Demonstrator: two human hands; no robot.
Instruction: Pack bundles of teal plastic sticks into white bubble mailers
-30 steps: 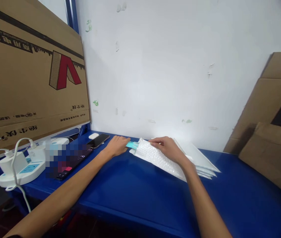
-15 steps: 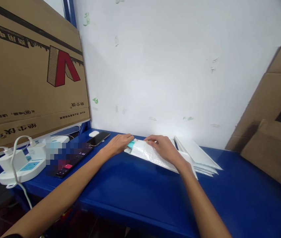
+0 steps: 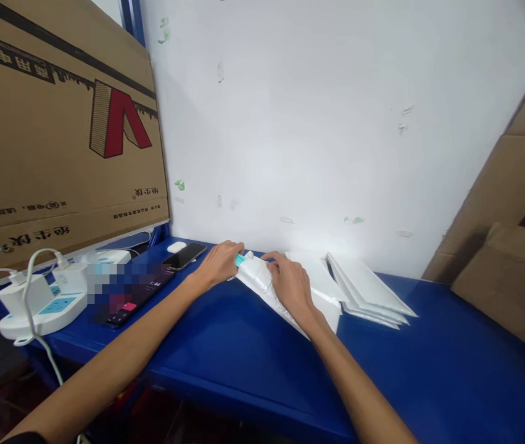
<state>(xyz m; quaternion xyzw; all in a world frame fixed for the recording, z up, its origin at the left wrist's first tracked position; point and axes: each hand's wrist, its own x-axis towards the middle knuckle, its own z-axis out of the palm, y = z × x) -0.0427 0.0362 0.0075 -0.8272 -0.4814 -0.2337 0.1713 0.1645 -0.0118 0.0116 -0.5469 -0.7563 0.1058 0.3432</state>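
A white padded mailer (image 3: 258, 275) lies tilted over the blue table (image 3: 239, 364), its mouth toward the left. From that mouth pokes the end of a teal item (image 3: 240, 259), mostly hidden inside. My left hand (image 3: 220, 262) is closed around the teal end at the mailer's opening. With fingers bent, my right hand (image 3: 291, 285) grips the upper side of the mailer near its middle. Several more white mailers (image 3: 368, 287) sit in a fanned stack to the right, close to the wall.
Two phones, one dark and lit (image 3: 139, 299), one black (image 3: 187, 256), lie at the left beside a white case (image 3: 176, 247). Further left are a power strip (image 3: 44, 320) with chargers and cables. Cardboard stands at the left (image 3: 49, 160) and right (image 3: 498, 203).
The mailer has turned, its right end swinging toward me and away from the stack. My right hand has moved left with it, and my left hand has shifted slightly left.
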